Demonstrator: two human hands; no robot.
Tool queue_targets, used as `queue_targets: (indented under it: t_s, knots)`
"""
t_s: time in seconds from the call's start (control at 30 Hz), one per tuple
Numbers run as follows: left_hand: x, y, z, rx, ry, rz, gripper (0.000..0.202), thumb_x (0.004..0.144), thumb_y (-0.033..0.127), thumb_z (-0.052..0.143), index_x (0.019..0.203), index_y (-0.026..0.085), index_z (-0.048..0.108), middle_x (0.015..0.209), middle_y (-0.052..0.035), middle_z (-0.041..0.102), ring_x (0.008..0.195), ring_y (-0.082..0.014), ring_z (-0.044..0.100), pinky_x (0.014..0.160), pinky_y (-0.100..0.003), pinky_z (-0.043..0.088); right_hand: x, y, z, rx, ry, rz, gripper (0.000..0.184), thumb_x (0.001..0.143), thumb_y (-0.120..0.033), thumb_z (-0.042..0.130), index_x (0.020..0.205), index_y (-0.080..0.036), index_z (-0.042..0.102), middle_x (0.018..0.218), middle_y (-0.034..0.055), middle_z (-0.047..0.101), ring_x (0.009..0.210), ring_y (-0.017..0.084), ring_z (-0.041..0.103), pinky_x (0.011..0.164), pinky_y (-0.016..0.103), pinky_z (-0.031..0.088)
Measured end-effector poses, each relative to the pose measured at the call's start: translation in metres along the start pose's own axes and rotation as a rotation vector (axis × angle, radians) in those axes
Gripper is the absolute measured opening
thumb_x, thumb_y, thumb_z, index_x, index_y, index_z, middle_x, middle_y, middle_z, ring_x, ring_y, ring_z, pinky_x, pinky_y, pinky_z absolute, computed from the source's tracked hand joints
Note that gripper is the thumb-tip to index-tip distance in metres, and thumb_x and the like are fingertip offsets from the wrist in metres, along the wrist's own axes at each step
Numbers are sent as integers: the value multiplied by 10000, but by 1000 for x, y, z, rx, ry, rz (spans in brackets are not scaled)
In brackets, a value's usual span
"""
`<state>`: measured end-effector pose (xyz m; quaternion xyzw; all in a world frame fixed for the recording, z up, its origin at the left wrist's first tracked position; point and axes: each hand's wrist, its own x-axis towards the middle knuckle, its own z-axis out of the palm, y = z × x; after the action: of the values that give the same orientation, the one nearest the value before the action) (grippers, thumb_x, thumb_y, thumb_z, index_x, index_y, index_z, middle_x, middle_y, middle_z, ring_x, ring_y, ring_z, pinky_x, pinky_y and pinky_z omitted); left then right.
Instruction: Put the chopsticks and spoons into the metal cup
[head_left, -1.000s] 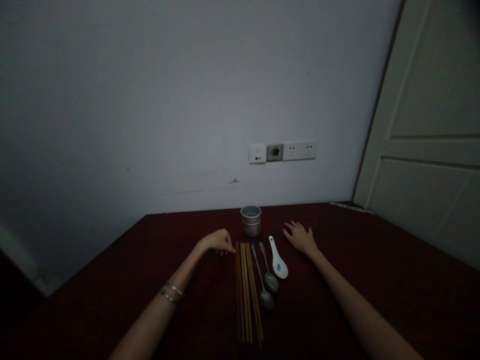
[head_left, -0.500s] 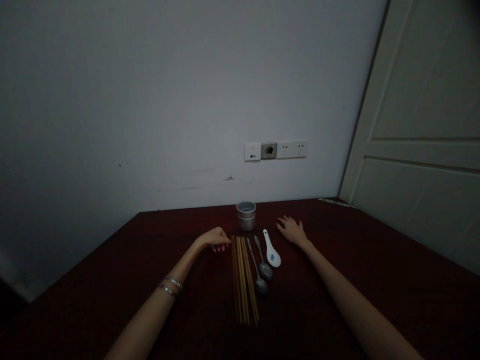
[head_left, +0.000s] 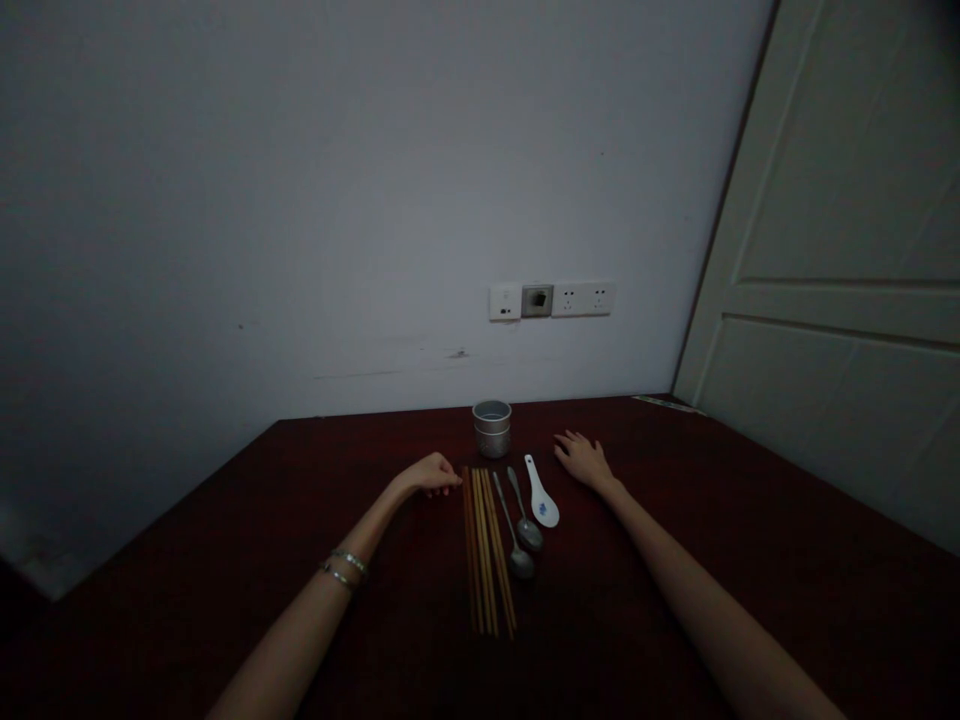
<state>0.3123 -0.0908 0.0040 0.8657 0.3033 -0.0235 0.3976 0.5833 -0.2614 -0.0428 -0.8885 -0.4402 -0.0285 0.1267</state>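
Note:
My left hand point(head_left: 430, 474) rests on the dark red table point(head_left: 225, 560) with its fingers curled, the fingertips just left of the top ends of several wooden chopsticks point(head_left: 486, 548); nothing shows in it. My right hand point(head_left: 583, 458) lies flat with fingers spread, right of a white ceramic spoon point(head_left: 541, 493) with a blue mark. Two metal spoons point(head_left: 517, 527) lie between the chopsticks and the white spoon. A small metal cup point(head_left: 492, 428) stands upright behind them, between my two hands.
A white wall with a row of sockets point(head_left: 551, 300) rises behind the table. A pale door point(head_left: 847, 280) stands at the right, close to the table's right edge. Two bracelets point(head_left: 341, 568) circle my left wrist.
The view has tilted up and shifted a little, so everything sits slightly lower-left and smaller. Both hands keep the same places beside the chopsticks and spoons.

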Motion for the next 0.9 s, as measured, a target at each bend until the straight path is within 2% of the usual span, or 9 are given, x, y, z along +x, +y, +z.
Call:
queue_targets:
  t_s: [0.27,0.6,0.77,0.9]
  knots:
    - [1,1,5,111,47,15,325,571,456,624,533,140,561,452,17,493,393,-82,419,377,-190,302,0,3,3,7,22,-15,486,857,-406,253,1276,-214,406,1382,72,328,1273,232,236,1003,478,136]
    - [-2,14,15,345,115,3,306,642,399,554,475,146,513,429,17,461,421,-91,432,422,-197,302,1,6,6,13,43,-40,478,857,-391,263,1268,-203,418,1373,88,341,1266,246,248,995,492,143]
    - [-2,17,21,401,158,-2,293,639,402,539,517,136,550,500,-4,507,498,-116,484,444,-201,313,1,6,6,18,54,-42,479,855,-397,272,1263,-201,428,1368,92,351,1264,251,256,997,494,144]
    - [-2,20,26,435,196,-60,286,639,404,534,581,129,588,572,-32,575,571,-140,545,472,-196,341,1,6,6,28,60,-38,479,854,-396,275,1260,-198,434,1362,93,361,1262,251,262,999,491,146]
